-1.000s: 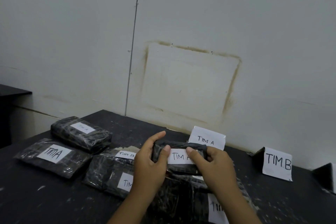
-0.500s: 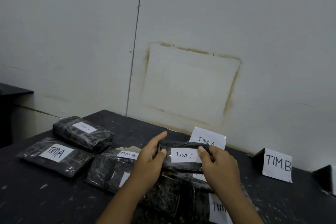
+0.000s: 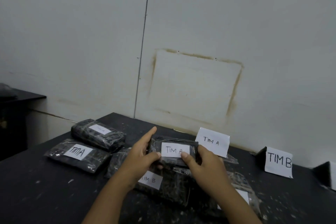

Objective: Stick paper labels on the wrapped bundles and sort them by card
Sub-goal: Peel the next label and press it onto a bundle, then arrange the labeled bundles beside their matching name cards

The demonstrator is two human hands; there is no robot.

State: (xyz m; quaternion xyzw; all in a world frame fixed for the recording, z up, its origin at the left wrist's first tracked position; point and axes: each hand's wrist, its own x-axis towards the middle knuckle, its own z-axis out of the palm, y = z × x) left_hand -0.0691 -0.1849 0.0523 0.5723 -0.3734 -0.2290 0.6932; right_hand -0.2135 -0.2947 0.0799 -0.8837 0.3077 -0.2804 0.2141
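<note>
A black wrapped bundle (image 3: 192,146) with a white "TIM A" label (image 3: 175,149) is held up over the table's middle. My left hand (image 3: 143,154) grips its left end, index finger raised, thumb at the label's lower left corner. My right hand (image 3: 203,163) grips its right end, thumb on the label's lower right corner. Behind it a folded "TIM A" card (image 3: 212,142) stands by the wall; a "TIM B" card (image 3: 279,162) stands further right. Two "TIM A" bundles (image 3: 78,154) (image 3: 98,132) lie at the left. A "TIM B" bundle (image 3: 163,183) lies under my hands.
More wrapped bundles (image 3: 243,196) lie near my right forearm, partly hidden. The black table (image 3: 36,196) is speckled with white flecks and butts against a white wall. Another folded card (image 3: 327,174) shows at the right edge. A dark cabinet (image 3: 12,114) stands at the left.
The bundle has tilted so its "TIM A" label faces me more squarely. Both thumbs have slid from the label's top down to its lower corners. The view has shifted slightly.
</note>
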